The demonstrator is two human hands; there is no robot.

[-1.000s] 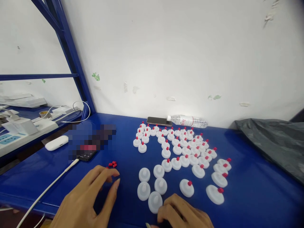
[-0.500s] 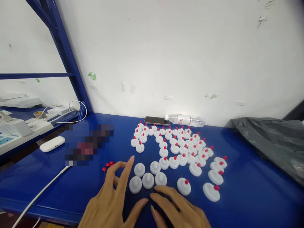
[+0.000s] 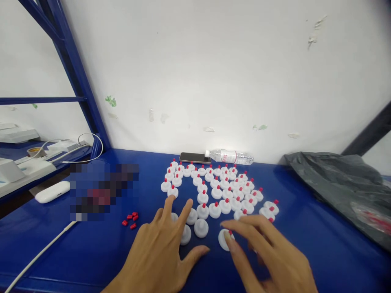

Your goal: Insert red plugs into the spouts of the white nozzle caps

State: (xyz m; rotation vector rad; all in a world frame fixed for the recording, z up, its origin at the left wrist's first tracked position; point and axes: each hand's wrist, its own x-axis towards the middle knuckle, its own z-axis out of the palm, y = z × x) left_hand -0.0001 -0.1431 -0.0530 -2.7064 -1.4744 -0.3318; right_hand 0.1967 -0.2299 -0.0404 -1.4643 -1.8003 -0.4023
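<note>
Over the white round caps without red tips, my left hand [image 3: 161, 246] lies spread, fingers apart and holding nothing; it partly hides them. One such bare-nozzle cap [image 3: 201, 228] shows between my hands. At a white cap with a red tip [image 3: 224, 243], my right hand [image 3: 269, 252] has its thumb and forefinger apart, the thumb overlapping the cap. Whether the thumb touches it I cannot tell. Many white caps with red tips [image 3: 214, 210] stand in a cluster beyond my hands. Several small red tips [image 3: 133, 225] lie loose left of my left hand.
Against the wall lie a phone [image 3: 195, 158] and a clear plastic bottle [image 3: 232, 156]. A dark grey plastic bag [image 3: 330, 175] covers the right side. On the left are a white case [image 3: 52, 192], a white cable [image 3: 42, 254] and a blurred-out item [image 3: 104, 191]. A blue rack post [image 3: 81, 81] rises behind.
My left hand has moved forward over the bare-nozzle caps, its fingers spread. My right hand has shifted right, from near those caps to the red-tipped one. The view has turned slightly right.
</note>
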